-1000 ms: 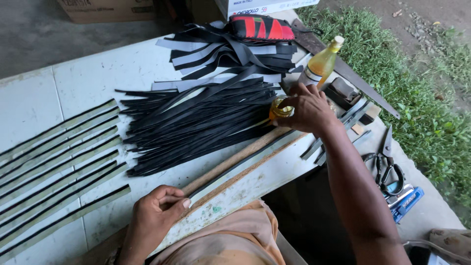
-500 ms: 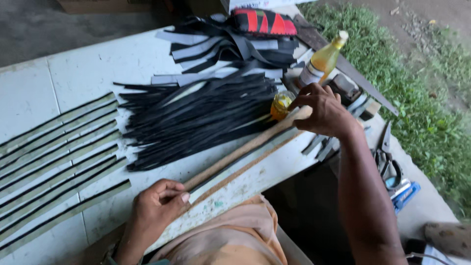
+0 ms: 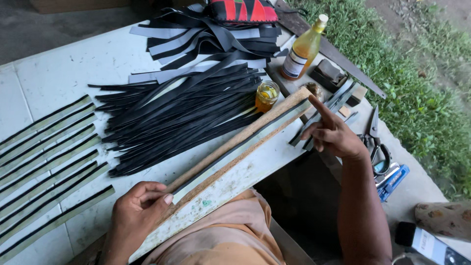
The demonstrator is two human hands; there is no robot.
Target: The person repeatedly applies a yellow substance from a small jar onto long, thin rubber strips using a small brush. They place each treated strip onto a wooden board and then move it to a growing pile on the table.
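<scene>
A long wooden board lies slantwise across the white table's near edge, with a black strip along its top. My left hand grips the board's near end, thumb on top. My right hand hovers by the board's far end with the forefinger stretched out toward it and nothing held. A small open jar of amber liquid stands just beyond the board's far end. A heap of loose black strips covers the table's middle.
A tall bottle of yellow liquid stands at the back right. Finished strips lie in rows on the left. Scissors, a blue tool, small blocks and a long blade lie on the right. Grass borders the table.
My right hand has let go of the small jar, which now stands on the table, and has drawn back to the right with a forefinger out. My left hand stays on the board.
</scene>
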